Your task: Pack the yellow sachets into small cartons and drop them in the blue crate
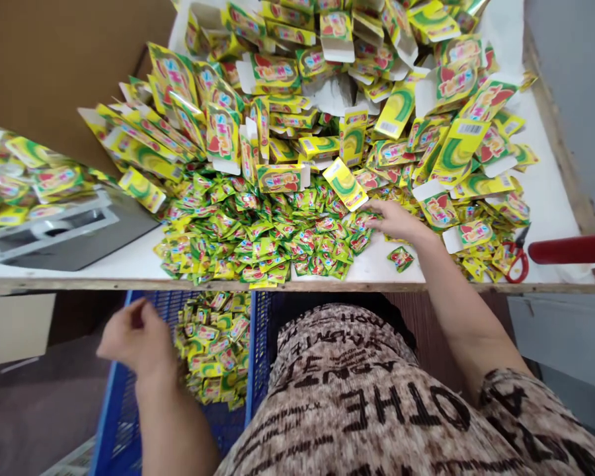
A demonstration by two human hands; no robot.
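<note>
My right hand (394, 219) reaches over the white table with its fingers stretched out and apart. Its fingertips are at the right edge of a pile of small green candy packets (262, 231), close to the lower end of a yellow carton (346, 185). Whether they touch the carton I cannot tell. One loose packet (400, 258) lies just below this hand. My left hand (137, 337) is off the table, above the left side of a blue plastic crate (116, 396). Its fingers are curled in, and nothing shows in them. Filled yellow cartons (218, 350) lie inside the crate.
Open-ended cartons (277, 73) are heaped along the back of the table. A brown cardboard box (64, 73) and a grey metal holder (74, 231) stand left. Red-handled scissors (517, 261) and a red bar (572, 248) are right. The table edge (322, 286) runs before me.
</note>
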